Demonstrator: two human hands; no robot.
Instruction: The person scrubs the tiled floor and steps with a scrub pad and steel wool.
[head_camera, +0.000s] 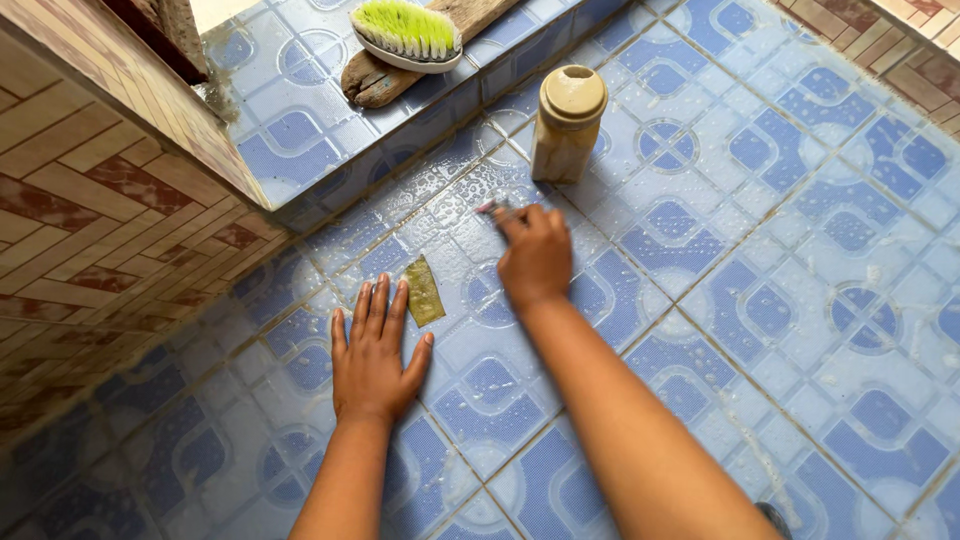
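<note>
My right hand (535, 255) is closed around a small brush (492, 209), of which only the reddish tip shows, pressed to the wet, soapy blue-and-white tiled floor (760, 250). My left hand (372, 352) lies flat on the floor, fingers spread, holding nothing. A green scouring pad (423, 291) lies on the tiles just beyond my left fingertips, between the two hands. A beige plastic bottle (566, 124) with a cap stands upright on the floor a little past my right hand.
A raised tiled step (300, 130) runs across the top. On it a white scrub brush with green bristles (407, 33) rests on a piece of wood (385, 80). A brown patterned tiled wall (90, 220) rises at the left.
</note>
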